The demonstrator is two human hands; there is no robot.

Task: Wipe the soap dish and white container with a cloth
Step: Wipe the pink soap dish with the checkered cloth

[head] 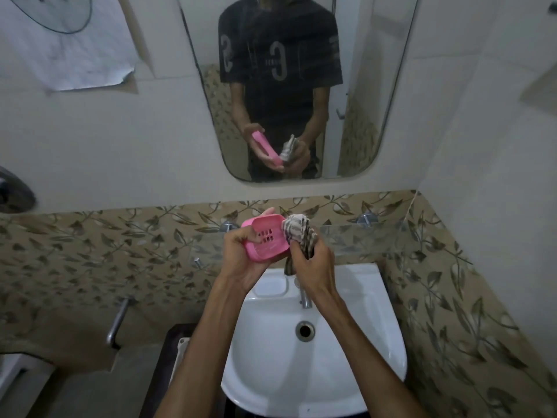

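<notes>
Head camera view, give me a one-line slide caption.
Left hand holds a pink slotted plastic soap dish while right hand presses a bunched striped cloth against it above a white basin.

We reach both bare forearms forward and upward, our left hand (pixel 241 254) curled with its thumb forward in a grip, our right hand (pixel 312 263) clenched beside it, knuckles toward us.

The pink soap dish (pixel 264 238), slotted in its base, was tilted above the sink with its hollow toward the camera; a bunched striped cloth (pixel 298 233) pressed against its right edge
</notes>
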